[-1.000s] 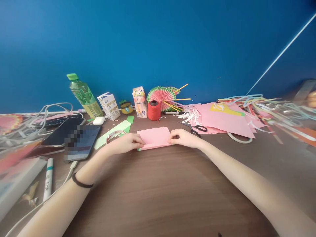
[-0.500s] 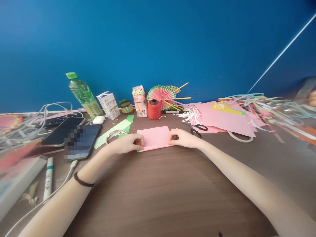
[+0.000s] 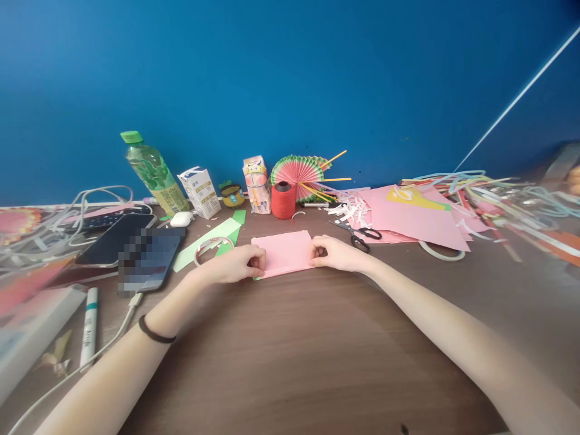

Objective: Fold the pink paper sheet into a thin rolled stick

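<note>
A folded sheet of pink paper lies on the dark wooden table between my hands, with a bit of green showing at its near left corner. My left hand pinches its left edge, fingers curled in. At the opposite edge, my right hand grips the paper between thumb and fingers. Just behind my left hand is a roll of tape, partly over green paper strips. Scissors with black handles rest beyond my right hand.
Along the blue wall stand a green bottle, a milk carton, a red thread spool and a pleated paper fan. Pink sheets and paper scraps lie at right. Phones, cables and a marker are at left.
Almost nothing differs. My left hand and wrist have shifted very slightly to the right; both hands keep their hold on the pink paper.
</note>
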`<state>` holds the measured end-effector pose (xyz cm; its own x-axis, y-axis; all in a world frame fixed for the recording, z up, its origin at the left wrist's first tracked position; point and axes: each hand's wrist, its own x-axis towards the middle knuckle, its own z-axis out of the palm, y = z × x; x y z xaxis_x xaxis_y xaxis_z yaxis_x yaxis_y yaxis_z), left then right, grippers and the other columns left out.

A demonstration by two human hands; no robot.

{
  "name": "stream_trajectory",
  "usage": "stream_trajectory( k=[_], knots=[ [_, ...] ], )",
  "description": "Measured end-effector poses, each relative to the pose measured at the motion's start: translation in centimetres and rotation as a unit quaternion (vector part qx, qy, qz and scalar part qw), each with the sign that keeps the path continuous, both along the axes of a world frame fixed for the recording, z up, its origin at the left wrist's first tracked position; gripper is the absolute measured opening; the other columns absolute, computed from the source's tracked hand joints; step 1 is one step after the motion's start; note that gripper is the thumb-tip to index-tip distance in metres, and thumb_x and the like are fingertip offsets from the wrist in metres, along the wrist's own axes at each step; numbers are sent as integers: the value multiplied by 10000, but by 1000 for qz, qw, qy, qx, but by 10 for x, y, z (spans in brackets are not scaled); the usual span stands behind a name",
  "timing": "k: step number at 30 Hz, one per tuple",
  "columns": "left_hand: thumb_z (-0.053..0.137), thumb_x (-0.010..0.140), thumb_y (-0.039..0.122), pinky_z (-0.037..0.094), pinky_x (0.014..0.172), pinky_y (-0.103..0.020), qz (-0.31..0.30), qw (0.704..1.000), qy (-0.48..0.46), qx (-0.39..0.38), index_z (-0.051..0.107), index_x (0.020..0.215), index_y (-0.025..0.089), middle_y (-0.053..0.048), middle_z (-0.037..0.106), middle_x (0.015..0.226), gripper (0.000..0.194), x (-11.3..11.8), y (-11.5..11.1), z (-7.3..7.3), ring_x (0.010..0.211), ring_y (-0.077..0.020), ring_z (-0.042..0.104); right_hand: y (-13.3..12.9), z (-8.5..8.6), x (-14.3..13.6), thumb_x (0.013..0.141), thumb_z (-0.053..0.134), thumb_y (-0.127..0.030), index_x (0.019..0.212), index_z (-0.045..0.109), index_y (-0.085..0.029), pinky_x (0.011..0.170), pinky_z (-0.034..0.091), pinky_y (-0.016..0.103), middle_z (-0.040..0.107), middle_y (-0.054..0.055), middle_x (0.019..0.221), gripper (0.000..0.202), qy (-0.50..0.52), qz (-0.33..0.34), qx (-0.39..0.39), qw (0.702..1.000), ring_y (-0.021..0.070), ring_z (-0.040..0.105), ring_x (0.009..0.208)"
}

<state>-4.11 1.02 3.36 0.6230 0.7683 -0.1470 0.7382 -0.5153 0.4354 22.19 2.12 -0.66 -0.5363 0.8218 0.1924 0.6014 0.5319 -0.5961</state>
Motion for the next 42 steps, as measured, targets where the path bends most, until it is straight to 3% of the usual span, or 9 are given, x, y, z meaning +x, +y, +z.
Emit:
stream_trajectory(
  k=[17,24,29,35,38,42],
  knots=[
    [482,719,286,363,648,-220,-18,1000,13,13,458,678,170,4,484,784,126,-1,-1,0,715,-119,460,0,-2,-2,690,629,-225,711,563,-153,676,369,251,510,14,743,99,-4,-7,3,1000,150,471,758],
    [410,785,275,342,759,-272,-41,997,55,41,497,838,201,-17,484,856,126,2,-4,1,833,-156,430,-8,4,-7,717,605,-164,740,557,-168,768,331,303,510,10,759,53,-39,-11,14,999,167,439,828],
    [291,848,302,281,866,-361,-48,994,86,42,510,904,246,-24,456,927,233,5,-8,1,919,-179,400,-13,9,-11,759,518,-87,793,550,-182,836,301,355,517,19,865,106,-54,36,35,997,185,398,897],
    [317,826,276,271,887,-371,-37,996,79,34,526,942,270,-20,445,942,239,5,-7,-3,947,-183,393,-13,9,-12,773,440,-30,960,584,-247,896,276,410,491,17,1028,321,-64,92,42,993,195,366,951],
    [361,779,206,285,869,-367,-20,996,71,49,540,926,263,-20,460,952,239,10,-11,-2,951,-190,400,-13,7,-11,790,411,-16,1016,602,-290,904,276,411,483,21,1039,404,-69,109,54,990,194,368,951],
    [367,748,137,299,842,-336,-17,993,42,105,549,842,218,-14,519,911,220,21,-18,-4,934,-183,437,-14,6,-12,821,428,-53,987,638,-307,869,310,373,496,36,980,369,-70,111,83,988,185,383,907]
  ],
)
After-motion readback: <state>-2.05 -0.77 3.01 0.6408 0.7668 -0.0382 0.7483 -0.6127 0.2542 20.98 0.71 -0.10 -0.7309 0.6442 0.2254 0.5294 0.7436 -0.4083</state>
